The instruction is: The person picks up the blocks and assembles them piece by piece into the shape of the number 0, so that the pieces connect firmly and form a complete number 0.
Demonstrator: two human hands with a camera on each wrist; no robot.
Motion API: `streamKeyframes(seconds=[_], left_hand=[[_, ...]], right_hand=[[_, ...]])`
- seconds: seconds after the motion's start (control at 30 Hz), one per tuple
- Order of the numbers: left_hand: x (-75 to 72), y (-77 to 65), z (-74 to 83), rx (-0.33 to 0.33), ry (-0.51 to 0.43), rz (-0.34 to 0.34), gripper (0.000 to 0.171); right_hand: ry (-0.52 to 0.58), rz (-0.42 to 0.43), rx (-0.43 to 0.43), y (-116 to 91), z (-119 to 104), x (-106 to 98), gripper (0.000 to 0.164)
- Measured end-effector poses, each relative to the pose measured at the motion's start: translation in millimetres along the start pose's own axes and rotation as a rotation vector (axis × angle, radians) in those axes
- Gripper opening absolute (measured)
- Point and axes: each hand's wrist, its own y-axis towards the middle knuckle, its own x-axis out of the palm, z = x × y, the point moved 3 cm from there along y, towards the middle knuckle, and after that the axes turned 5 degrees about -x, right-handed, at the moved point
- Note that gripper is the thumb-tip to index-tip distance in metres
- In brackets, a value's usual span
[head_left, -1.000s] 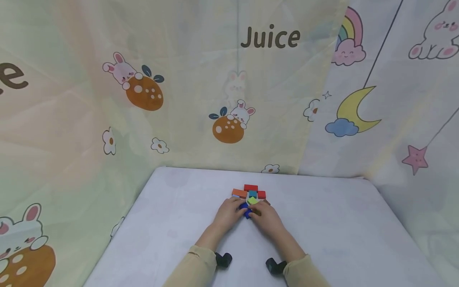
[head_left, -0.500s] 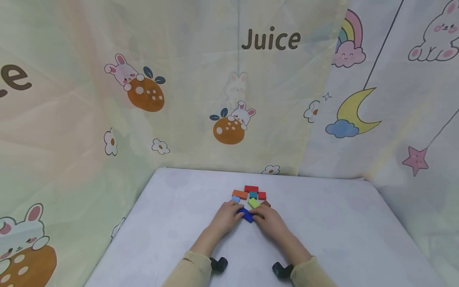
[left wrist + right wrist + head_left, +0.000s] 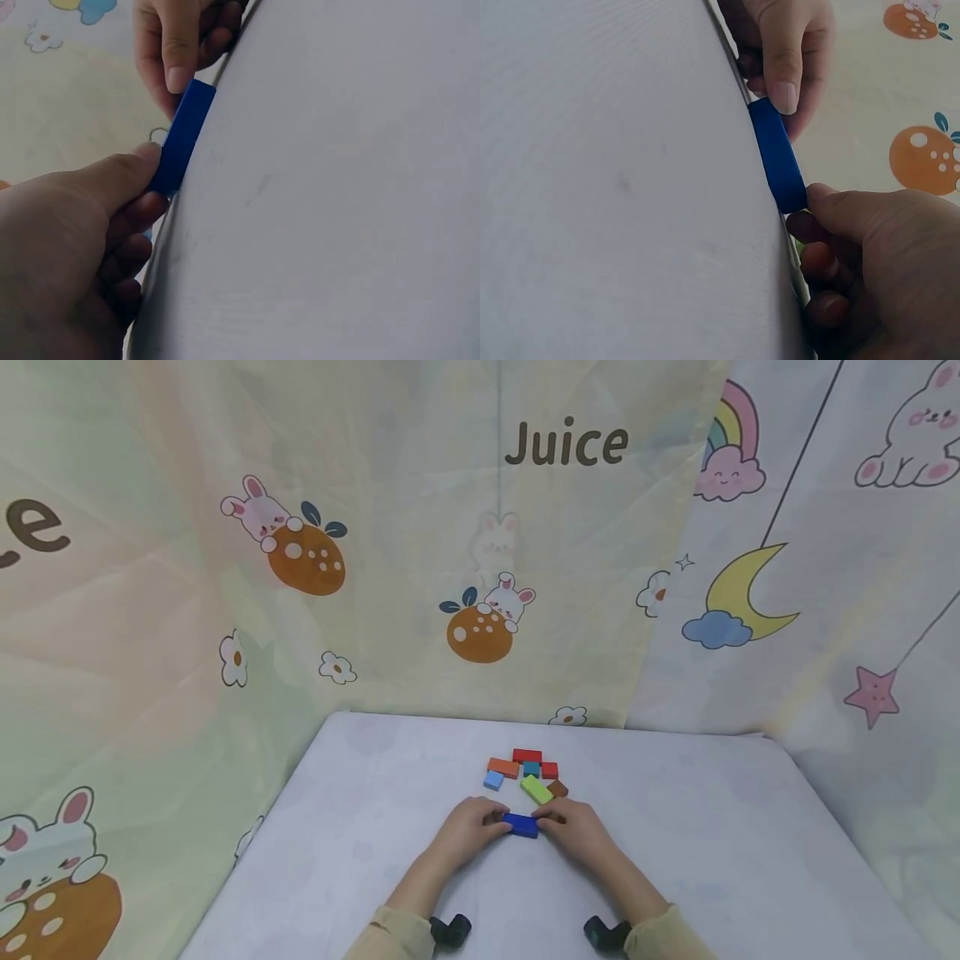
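A long dark blue block (image 3: 521, 825) lies crosswise between the two hands in the head view. My left hand (image 3: 471, 831) pinches its left end; the left wrist view shows the thumb (image 3: 148, 156) on that end with the fingers curled below. At the other end, my right hand (image 3: 577, 828) pinches the block between thumb (image 3: 829, 196) and forefinger. Both wrist views show the blue block (image 3: 778, 157) spanning from one hand to the other. Just beyond the hands lie a lime green block (image 3: 537, 790) and a brown block (image 3: 557, 788).
Farther back on the white table (image 3: 375, 827) lie a light blue block (image 3: 493, 780), an orange block (image 3: 503, 767), a teal block (image 3: 531, 769), and two red ones, a longer block (image 3: 527, 756) and a shorter block (image 3: 550, 771). A printed cloth (image 3: 390, 593) hangs behind.
Both hands have drawn the blue block back toward the person, away from the other blocks, and it has turned from slanted to nearly crosswise. The light blue and lime green blocks are now uncovered.
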Motion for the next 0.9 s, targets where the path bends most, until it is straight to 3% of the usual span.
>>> streamKeyframes(seconds=[0.33,0.6,0.73,0.9], left_hand=[[7.5,-11.1,1.0,0.045,0.019,-0.006,0.034],[12.5,-12.7,-3.3,0.078,0.041,0.028,0.035],[12.9,-13.2,-1.8,0.088,0.022,0.033,0.036],[11.0,-14.1,-0.4,0.079,0.016,0.036,0.034]], right_hand=[[0.005,-0.041,-0.019,-9.6,3.1,-0.4,0.011],[0.015,-0.031,-0.031,-12.0,6.7,-2.2,0.011],[0.060,0.069,0.061,-6.0,19.5,-12.1,0.009],[0.100,0.217,0.155,9.5,36.4,-26.4,0.022]])
